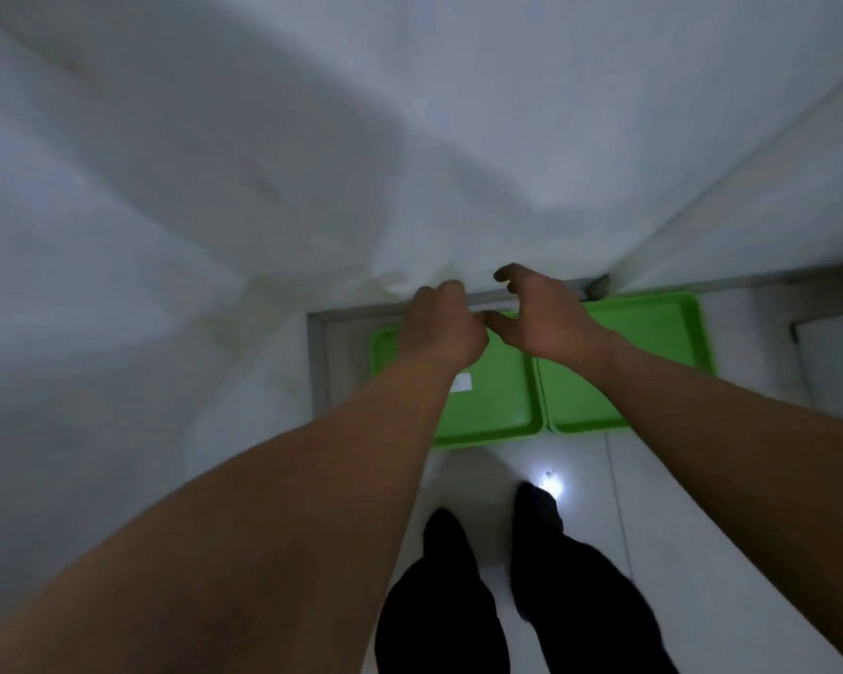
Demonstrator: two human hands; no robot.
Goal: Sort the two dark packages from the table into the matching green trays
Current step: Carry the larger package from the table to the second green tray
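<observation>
Two green trays lie side by side on the pale floor by the wall: the left tray (497, 406) carries a small white label, the right tray (653, 333) looks bare. My left hand (441, 328) hovers over the left tray's far edge with its fingers curled in; nothing shows in it. My right hand (541, 318) is above the gap between the trays, fingers spread and bent, holding nothing. No dark package is in view. The picture is blurred.
A white wall (312, 138) fills the upper view, with a grey skirting strip (320, 362) along the floor behind the trays. My dark-trousered legs (507, 600) stand on the tiles just short of the trays. A bright light reflection (550, 486) shines on the floor.
</observation>
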